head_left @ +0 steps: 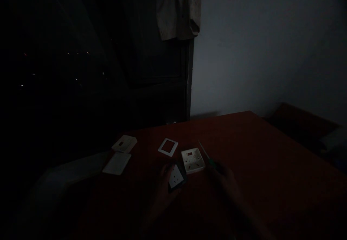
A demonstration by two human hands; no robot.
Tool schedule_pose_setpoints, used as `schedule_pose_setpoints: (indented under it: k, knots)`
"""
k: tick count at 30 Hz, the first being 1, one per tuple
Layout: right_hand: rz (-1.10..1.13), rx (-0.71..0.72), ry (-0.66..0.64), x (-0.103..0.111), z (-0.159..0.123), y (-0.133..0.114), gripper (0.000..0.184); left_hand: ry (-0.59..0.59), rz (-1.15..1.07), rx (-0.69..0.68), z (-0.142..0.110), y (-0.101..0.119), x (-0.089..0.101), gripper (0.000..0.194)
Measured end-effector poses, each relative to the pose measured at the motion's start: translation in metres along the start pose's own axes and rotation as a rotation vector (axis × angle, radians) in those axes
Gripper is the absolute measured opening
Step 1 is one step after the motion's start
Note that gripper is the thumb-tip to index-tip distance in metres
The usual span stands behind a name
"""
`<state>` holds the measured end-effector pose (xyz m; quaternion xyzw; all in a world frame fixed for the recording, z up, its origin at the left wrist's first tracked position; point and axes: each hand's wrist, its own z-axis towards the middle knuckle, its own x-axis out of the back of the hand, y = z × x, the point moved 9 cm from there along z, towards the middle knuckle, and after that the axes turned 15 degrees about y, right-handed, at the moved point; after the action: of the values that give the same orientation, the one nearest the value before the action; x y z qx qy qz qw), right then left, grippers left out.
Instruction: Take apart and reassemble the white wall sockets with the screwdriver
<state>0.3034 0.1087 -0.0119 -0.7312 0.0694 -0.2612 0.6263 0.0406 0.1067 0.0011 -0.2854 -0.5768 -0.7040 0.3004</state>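
Note:
My left hand (164,185) is closed around the edge of a wall socket (176,176), its white slotted face turned up and a dark frame around it. In my right hand (223,175) is a screwdriver (205,152) with a green handle, its thin shaft pointing up and to the left. Between the two hands a white square mounting box (193,160) lies with its hollow side up. Behind my left hand rests a white square cover frame (168,147). Dim light hides most of my fingers.
On the table's (233,135) left side lie another white box (124,143), turned over, and a flat white plate (117,163). A dark window (94,81) stands at the left, a pale wall (257,52) behind. Cloth (179,8) hangs above.

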Motion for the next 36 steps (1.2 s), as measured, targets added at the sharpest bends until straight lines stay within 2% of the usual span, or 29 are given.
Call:
schedule_pose_setpoints:
  k: [4,8,12,16,22,24,28,36]
  knots:
    - [-0.021,0.068,-0.048,-0.022,0.017,-0.001,0.046,0.012,-0.024,0.035,0.000,-0.002,0.003,0.072]
    - [-0.041,0.112,-0.082,-0.036,0.025,0.001,0.045,0.042,-0.037,0.005,0.002,0.002,0.009,0.069]
    - [-0.052,0.137,-0.117,-0.041,0.020,-0.003,0.044,0.088,-0.103,-0.057,0.003,0.014,0.019,0.068]
    - [-0.021,0.162,-0.156,-0.045,0.005,-0.011,0.044,0.083,-0.131,-0.088,0.006,0.028,0.022,0.071]
    - [0.050,0.152,-0.203,-0.052,-0.015,-0.015,0.040,0.008,-0.166,-0.054,0.012,0.040,0.008,0.075]
    - [0.117,0.107,-0.207,-0.051,-0.017,-0.012,0.040,-0.021,-0.185,-0.076,0.014,0.046,0.003,0.076]
    - [0.205,-0.027,-0.146,-0.040,-0.015,0.002,0.052,-0.077,-0.202,-0.158,0.022,0.056,-0.006,0.075]
    - [0.257,-0.094,-0.086,-0.033,-0.017,0.013,0.058,-0.094,-0.209,-0.179,0.035,0.055,-0.017,0.071]
